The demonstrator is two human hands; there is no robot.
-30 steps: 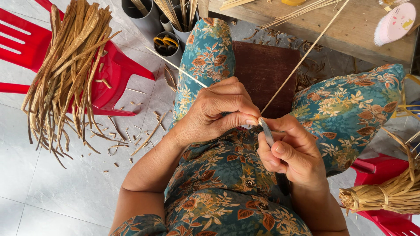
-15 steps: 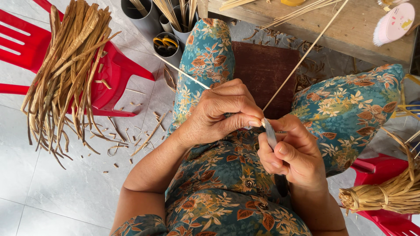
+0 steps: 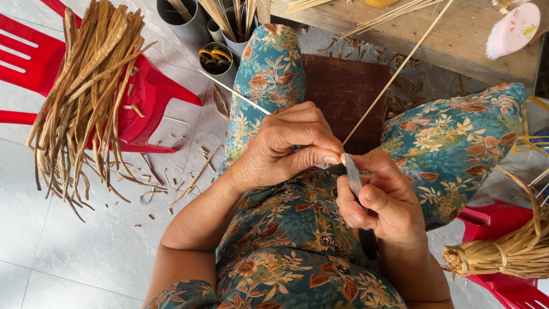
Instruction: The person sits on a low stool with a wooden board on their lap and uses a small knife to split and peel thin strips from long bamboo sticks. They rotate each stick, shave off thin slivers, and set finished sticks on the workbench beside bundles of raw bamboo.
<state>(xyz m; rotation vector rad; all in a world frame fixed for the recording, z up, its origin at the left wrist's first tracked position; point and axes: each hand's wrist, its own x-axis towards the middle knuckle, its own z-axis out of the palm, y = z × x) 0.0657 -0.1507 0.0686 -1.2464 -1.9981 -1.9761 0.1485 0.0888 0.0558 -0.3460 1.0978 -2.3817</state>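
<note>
hands: 2, both the person's own, meeting over the lap at frame centre
left hand (image 3: pixel 286 146): closed, fingers pinching the thin pale bamboo splint (image 3: pixel 394 71) right at the blade tip
right hand (image 3: pixel 374 200): closed in a grip on the small grey-bladed knife (image 3: pixel 353 174), blade pointing to 12 o'clock, thumb along its side
splints in hand: 2 ends show, long one running to 1 o'clock across the brown mat (image 3: pixel 346 94) up to the wooden desk (image 3: pixel 434 40); the short thin pale sliver (image 3: pixel 234 92) sticks out of the left hand to 10 o'clock
splint vs hands: touching both, held between left fingertips and knife edge, at 12 o'clock of the right hand
chairs: 2 red plastic chairs, one at 9 o'clock (image 3: pixel 146 97), one at 4 o'clock (image 3: pixel 492 223)
bundles: 2, loose dried brown strips (image 3: pixel 86 97) draped on the left chair; tied tan fibre bundle (image 3: pixel 503 257) at 4 o'clock
grey tubes: at least 3 (image 3: pixel 189 26) at 12 o'clock, holding sticks
scissors: 1 yellow-handled pair (image 3: pixel 214 55) in a tube
change: hands nearly unchanged from half a second ago; knife and pinch sit at the same spot, sliver at the same angle
floor: pale tile floor (image 3: pixel 86 252), scraps scattered
</note>
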